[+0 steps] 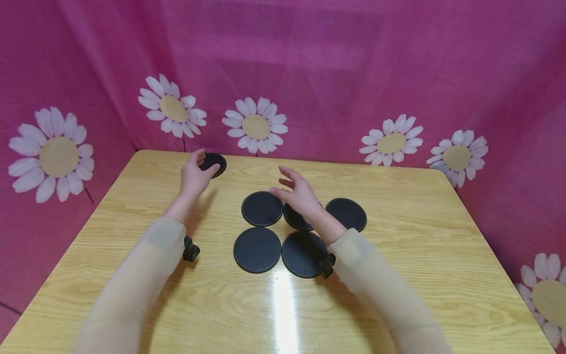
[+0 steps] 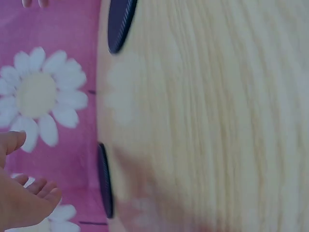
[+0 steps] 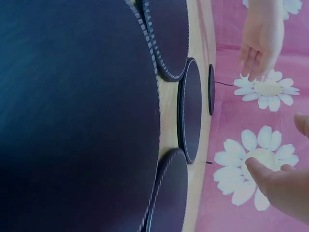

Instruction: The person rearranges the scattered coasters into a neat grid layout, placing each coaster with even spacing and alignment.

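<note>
A round black coaster [image 1: 214, 159] with a stitched rim lies flat near the table's back left edge. Over it hovers my left hand [image 1: 194, 176], thumb and fingers spread apart and holding nothing; the left wrist view shows a gap between this hand [image 2: 26, 198] and the coaster [image 2: 105, 181]. My right hand [image 1: 301, 194] is in the air above the grouped coasters, its fingers loosely bent around nothing. It partly hides the middle coaster [image 1: 295, 219] of the back row. Beside that one lie a left coaster [image 1: 262, 209] and a right coaster [image 1: 347, 214].
Closer to me, two more coasters [image 1: 257, 250] lie side by side, the right one partly behind a black wrist camera [image 1: 327, 266]. Everything rests on a wood-grain table [image 1: 433, 275]. Pink cloth [image 1: 318, 73] with daisies surrounds its back and sides.
</note>
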`<state>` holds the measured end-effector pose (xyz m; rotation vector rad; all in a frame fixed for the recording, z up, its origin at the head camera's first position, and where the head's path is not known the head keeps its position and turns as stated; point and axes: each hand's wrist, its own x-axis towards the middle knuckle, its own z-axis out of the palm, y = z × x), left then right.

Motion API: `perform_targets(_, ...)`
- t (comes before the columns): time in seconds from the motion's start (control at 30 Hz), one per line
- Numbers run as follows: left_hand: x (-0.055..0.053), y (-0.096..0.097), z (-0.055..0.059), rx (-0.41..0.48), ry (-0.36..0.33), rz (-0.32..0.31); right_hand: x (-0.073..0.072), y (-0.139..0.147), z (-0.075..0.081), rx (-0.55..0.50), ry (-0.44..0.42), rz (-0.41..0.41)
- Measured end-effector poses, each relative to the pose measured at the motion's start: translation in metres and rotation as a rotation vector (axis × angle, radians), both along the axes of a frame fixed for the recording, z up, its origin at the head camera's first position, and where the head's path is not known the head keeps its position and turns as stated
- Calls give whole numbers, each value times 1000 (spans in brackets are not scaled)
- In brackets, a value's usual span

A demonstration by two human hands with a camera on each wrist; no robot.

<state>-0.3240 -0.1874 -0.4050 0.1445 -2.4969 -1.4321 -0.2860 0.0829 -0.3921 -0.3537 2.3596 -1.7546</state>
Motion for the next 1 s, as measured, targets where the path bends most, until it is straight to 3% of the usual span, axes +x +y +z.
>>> perform_targets(0.13,-12,-7,-10,-7,4,70,-7,-8,-5,-42,-57,-44)
perform_targets(0.2,-16,-11,-15,-22,-5,94,-16,-12,-16,-72,-72,-62)
perform_targets(0.47,-25,-27,-23,-77,-128,102,-27,-29,-25,-159,-154,-54)
perform_targets(0.8,-32,-35,-26,-214,-238,82,-38,-48,-29,-84,-157,-1)
perform_targets(1.0,-33,-35,-31,-255,-267,81,-44,-54,-30,8,-135,26)
